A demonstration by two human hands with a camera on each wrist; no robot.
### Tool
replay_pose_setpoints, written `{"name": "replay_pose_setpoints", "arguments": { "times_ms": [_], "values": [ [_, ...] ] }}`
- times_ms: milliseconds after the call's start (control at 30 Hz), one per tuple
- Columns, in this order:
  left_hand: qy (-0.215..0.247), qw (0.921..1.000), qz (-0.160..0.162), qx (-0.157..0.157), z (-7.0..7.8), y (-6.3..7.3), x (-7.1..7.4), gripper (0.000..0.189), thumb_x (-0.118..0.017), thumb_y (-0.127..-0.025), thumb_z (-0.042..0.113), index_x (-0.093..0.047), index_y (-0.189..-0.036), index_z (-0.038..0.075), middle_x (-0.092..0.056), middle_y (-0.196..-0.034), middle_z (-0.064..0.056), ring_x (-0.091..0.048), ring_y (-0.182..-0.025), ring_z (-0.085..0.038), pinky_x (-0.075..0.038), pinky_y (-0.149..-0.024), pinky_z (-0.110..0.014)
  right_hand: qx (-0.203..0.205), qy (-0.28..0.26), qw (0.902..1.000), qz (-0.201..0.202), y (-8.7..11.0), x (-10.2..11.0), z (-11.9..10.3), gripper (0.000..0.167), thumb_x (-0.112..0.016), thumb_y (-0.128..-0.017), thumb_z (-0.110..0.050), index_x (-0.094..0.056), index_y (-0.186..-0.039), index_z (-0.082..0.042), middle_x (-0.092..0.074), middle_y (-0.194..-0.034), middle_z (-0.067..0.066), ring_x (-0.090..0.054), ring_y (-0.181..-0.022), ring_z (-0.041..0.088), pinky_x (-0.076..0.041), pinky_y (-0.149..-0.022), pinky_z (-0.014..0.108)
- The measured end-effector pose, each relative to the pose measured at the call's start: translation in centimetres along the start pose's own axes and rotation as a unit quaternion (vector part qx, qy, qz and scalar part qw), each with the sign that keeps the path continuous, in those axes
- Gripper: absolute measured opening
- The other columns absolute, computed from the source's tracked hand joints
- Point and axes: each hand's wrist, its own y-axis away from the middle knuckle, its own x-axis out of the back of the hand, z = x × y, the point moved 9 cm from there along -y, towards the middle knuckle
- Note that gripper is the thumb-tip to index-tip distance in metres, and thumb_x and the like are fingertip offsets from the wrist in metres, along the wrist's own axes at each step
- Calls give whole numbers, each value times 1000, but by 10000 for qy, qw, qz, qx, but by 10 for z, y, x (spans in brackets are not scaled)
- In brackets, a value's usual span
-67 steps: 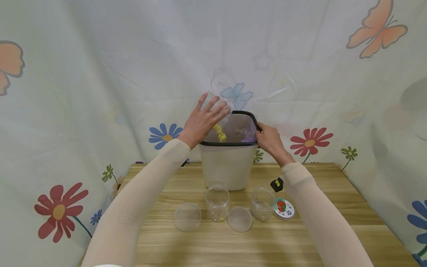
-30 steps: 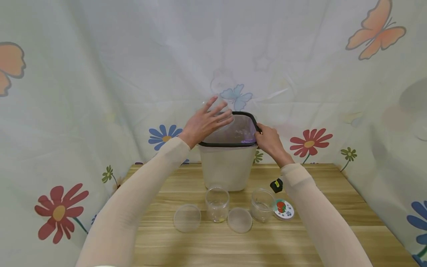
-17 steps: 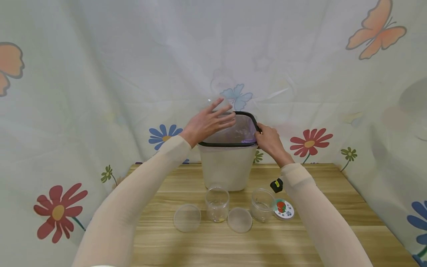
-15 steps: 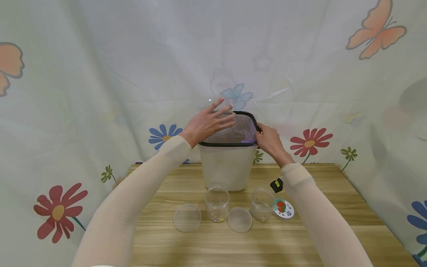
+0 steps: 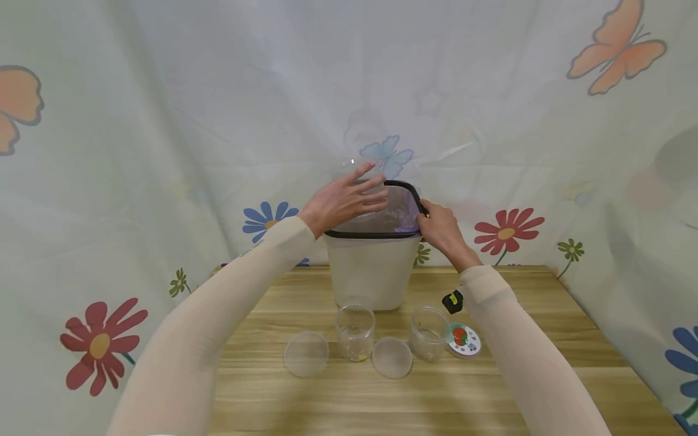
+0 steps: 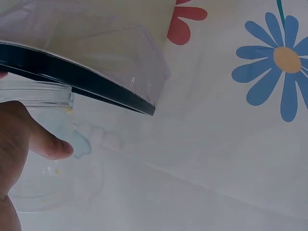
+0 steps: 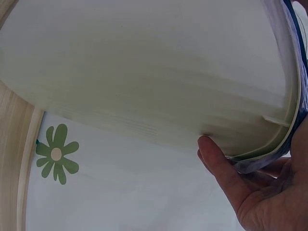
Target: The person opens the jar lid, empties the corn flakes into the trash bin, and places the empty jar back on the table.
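My left hand holds a clear jar with a threaded mouth, tipped over the bin's opening. The thumb presses its side; a few yellow specks cling inside the jar. In the head view the hand hides most of the jar. The pale waste bin has a black rim and a thin purple-tinged liner. My right hand grips the rim at its right side, thumb outside against the wall in the right wrist view. The bin's bottom is hidden from view.
On the wooden table stand two clear jars, a left jar and a right jar. Two translucent lids, a left lid and a right lid, lie near them. A tomato-printed disc and a small black-and-yellow object lie right.
Yellow bits were falling from the jar into the bin earlier; none are seen falling now. My left hand has shifted slightly right and turned. The right hand has stayed on the rim.
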Motion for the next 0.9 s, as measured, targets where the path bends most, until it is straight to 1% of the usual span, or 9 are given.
{"name": "replay_pose_setpoints", "arguments": {
  "times_ms": [167,333,433,533,633,700,833,900],
  "values": [
    [-35,10000,57,-73,3,0,1,110,-75,-87,24,8,-158,31,4,-167,3,3,-155,-28,6,-121,-60,-21,-20,10000,-22,0,0,0,55,-35,-101,-20,-30,-154,-5,-45,-149,24,-71,-86,32,-61,-71,37],
    [-47,9999,54,-77,1,1,1,110,-74,-87,20,9,-157,32,5,-167,3,4,-155,-27,8,-121,-61,-26,-41,10000,-39,0,0,1,54,-35,-102,-20,-29,-154,-6,-45,-149,24,-71,-83,30,-61,-71,37],
    [90,9999,106,-8,-5,3,1,112,-76,-86,18,8,-158,32,4,-167,5,3,-155,-25,8,-121,-61,-44,-29,10000,-33,0,0,2,54,-35,-102,-20,-29,-154,-7,-45,-149,23,-71,-83,30,-61,-70,37],
    [168,9996,131,166,-16,6,1,114,-77,-84,20,8,-158,33,4,-167,5,4,-155,-24,7,-121,-60,-55,-26,10000,-47,0,-1,3,55,-35,-102,-20,-29,-154,-7,-45,-149,24,-71,-82,29,-61,-70,37],
    [118,9993,93,332,-22,8,0,116,-79,-83,22,9,-157,33,6,-167,5,5,-155,-25,7,-121,-61,-63,-25,10000,-44,-1,-1,3,55,-35,-102,-20,-29,-155,-7,-45,-148,24,-71,-79,27,-60,-69,36],
    [133,9994,88,311,-20,8,-1,116,-79,-82,21,8,-158,33,5,-167,5,4,-155,-25,7,-121,-61,-54,-19,10000,-34,-1,0,3,55,-35,-102,-19,-28,-155,-7,-46,-148,24,-70,-78,27,-60,-69,36],
    [295,9995,85,57,-7,6,-3,116,-79,-83,19,8,-158,32,4,-167,4,3,-155,-26,7,-121,-60,-50,-22,10000,-23,1,0,3,55,-35,-102,-19,-28,-155,-8,-46,-148,23,-70,-78,27,-60,-68,36],
    [354,9993,76,-20,-2,6,-3,115,-78,-84,20,9,-158,31,5,-167,3,3,-155,-26,7,-121,-60,-50,-36,10000,-25,1,-1,3,55,-36,-102,-19,-28,-155,-8,-46,-148,23,-70,-79,27,-60,-69,36]
  ]
}}
